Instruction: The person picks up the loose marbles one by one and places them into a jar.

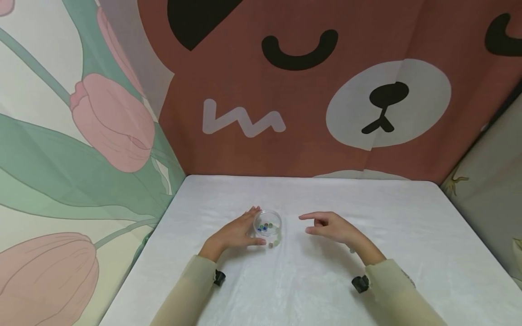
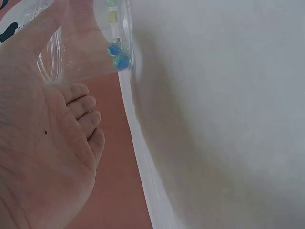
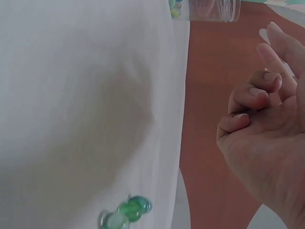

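A clear plastic jar [image 1: 279,225] stands upright on the white table, with several blue, green and yellow marbles [image 2: 121,62] at its bottom. My left hand [image 1: 240,231] holds the jar from the left, thumb on the near side and fingers reaching round behind. The left wrist view has the thumb crossing the jar near its rim. To the right of the jar and apart from it, my right hand [image 1: 332,227] hovers over the table with nothing in it. Its index finger and thumb stretch toward the jar, while the other fingers curl loosely.
Several green marbles [image 3: 129,209] lie on the white tablecloth [image 1: 310,290], partly hidden beneath my right wrist in the head view. A brown bear-print curtain [image 1: 244,154] hangs behind the table's far edge, and a tulip-print one [image 1: 114,122] hangs along the left.
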A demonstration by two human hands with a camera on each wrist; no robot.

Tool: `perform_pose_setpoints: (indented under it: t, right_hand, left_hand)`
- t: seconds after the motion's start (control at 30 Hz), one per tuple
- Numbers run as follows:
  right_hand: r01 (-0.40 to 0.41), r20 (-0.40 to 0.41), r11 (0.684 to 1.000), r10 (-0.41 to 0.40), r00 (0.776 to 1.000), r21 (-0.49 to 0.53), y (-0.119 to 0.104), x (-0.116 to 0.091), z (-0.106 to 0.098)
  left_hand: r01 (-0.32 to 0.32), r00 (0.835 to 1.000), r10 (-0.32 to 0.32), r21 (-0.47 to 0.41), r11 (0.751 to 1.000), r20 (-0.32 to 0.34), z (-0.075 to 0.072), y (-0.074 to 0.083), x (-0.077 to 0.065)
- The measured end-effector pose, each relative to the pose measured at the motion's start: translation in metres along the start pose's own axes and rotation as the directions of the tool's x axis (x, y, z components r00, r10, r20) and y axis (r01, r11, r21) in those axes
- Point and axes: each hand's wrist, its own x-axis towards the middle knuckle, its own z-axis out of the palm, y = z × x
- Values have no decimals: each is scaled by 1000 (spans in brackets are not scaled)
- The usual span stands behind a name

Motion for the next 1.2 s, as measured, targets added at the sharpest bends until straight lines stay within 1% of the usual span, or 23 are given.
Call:
perform_pose_setpoints:
  t: [0.1,0.2,0.4,0.63,0.87,1.2]
  right_hand:
    - [0,3,1000,0,1000,-26,5,-5,-7]
    - [-34,0,999,34,999,-28,8,-10,-14]
    - [-77,-5,997,77,997,-24,14,-18,-25]
    - [-76,3,997,76,997,-25,23,-24,-39]
    - [-109,-11,993,109,994,-36,27,-31,-52]
    - [-100,-2,993,101,995,-65,38,-37,-65]
  left_hand:
    - [4,1000,-4,10,1000,1,1,-1,0]
    - [5,1000,-5,7,1000,0,2,-1,0]
    - [16,1000,-16,2,1000,3,1,-1,-1]
    - [15,1000,-15,-3,1000,1,2,-2,0]
    - [13,1000,-13,-13,1000,3,1,-1,0]
    - [15,1000,-15,-12,1000,11,0,0,1]
